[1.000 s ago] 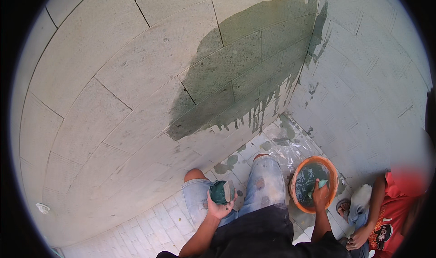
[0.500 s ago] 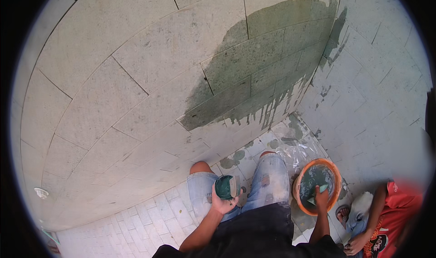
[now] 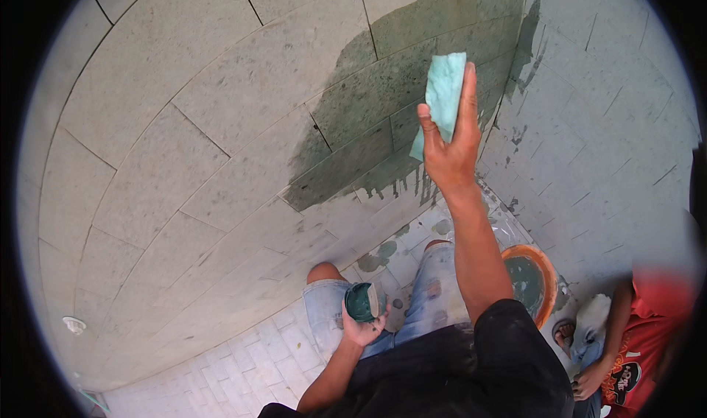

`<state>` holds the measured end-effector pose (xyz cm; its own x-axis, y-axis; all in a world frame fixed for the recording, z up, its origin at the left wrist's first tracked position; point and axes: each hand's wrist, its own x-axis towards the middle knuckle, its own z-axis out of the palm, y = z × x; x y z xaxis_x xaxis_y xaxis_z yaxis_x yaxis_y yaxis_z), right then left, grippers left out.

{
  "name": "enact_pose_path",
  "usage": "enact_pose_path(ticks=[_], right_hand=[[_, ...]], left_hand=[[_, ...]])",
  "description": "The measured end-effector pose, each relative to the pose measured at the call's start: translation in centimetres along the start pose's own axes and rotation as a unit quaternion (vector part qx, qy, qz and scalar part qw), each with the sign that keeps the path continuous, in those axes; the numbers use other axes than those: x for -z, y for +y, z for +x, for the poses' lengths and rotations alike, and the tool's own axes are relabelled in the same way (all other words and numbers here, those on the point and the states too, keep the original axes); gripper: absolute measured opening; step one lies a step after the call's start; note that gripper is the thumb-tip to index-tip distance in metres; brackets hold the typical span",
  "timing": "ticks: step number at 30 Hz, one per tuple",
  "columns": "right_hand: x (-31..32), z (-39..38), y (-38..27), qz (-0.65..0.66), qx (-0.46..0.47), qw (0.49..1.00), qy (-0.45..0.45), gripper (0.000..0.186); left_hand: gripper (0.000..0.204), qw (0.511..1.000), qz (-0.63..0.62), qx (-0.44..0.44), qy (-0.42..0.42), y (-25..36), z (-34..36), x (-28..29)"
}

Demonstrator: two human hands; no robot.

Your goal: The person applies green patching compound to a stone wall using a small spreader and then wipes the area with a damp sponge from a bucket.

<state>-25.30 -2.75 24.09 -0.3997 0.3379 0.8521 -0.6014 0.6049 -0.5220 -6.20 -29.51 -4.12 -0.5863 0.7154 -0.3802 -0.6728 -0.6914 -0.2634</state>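
Note:
My right hand (image 3: 454, 158) is raised in front of the stone-tiled wall, gripping a pale turquoise sponge (image 3: 445, 86) between thumb and fingers. Behind it spreads a dark wet patch (image 3: 368, 109) with drips along its lower edge. Whether the sponge touches the wall, I cannot tell. Low over my lap, my left hand (image 3: 363, 332) holds a small round tub (image 3: 359, 301) of dark green, with a pale flat piece standing at its right side. Part of an orange basin (image 3: 549, 274) of murky water shows beyond my right arm, which hides its left side.
Another person in a red shirt (image 3: 652, 344) sits close at the right, an arm lowered beside the basin. A crumpled clear plastic sheet (image 3: 504, 226) lies in the corner. Wet blotches (image 3: 379, 257) mark the tiled floor by my knees. A second wall (image 3: 589, 145) meets the first at right.
My right hand has come up out of the basin with the sponge, rising to the wet part of the wall. My left hand stays at my lap with the tub.

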Motion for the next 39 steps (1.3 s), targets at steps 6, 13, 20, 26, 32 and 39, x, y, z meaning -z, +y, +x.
enact_pose_path(ticks=[6,13,20,26,32,39], right_hand=[[-9.5,-5.6,-9.1,0.089,0.061,0.988,-0.107,0.078],[-4.6,-4.9,-8.6,0.252,0.082,0.961,-0.083,0.078],[-4.5,3.2,-0.7,-0.006,0.03,0.997,0.068,0.061],[-10.8,-8.3,-8.9,0.045,0.114,0.986,-0.113,0.075],[-5.0,-9.8,-8.3,0.169,0.151,0.948,-0.224,0.073],[-3.3,-4.7,5.0,0.023,-0.114,0.992,0.043,0.069]], left_hand=[[0.074,0.999,-0.01,-0.015,-0.029,-0.2,0.3,-0.3],[0.063,0.999,0.042,-0.033,0.009,0.1,-0.3,-0.5],[0.058,0.999,0.047,-0.006,0.003,-0.3,0.3,-0.7],[0.06,0.998,0.052,-0.015,-0.036,-0.4,0.4,-0.7],[0.06,0.998,0.047,-0.008,-0.047,-0.2,-0.4,-0.1],[0.059,0.998,0.033,-0.005,-0.055,-0.8,-1.1,-0.3]])
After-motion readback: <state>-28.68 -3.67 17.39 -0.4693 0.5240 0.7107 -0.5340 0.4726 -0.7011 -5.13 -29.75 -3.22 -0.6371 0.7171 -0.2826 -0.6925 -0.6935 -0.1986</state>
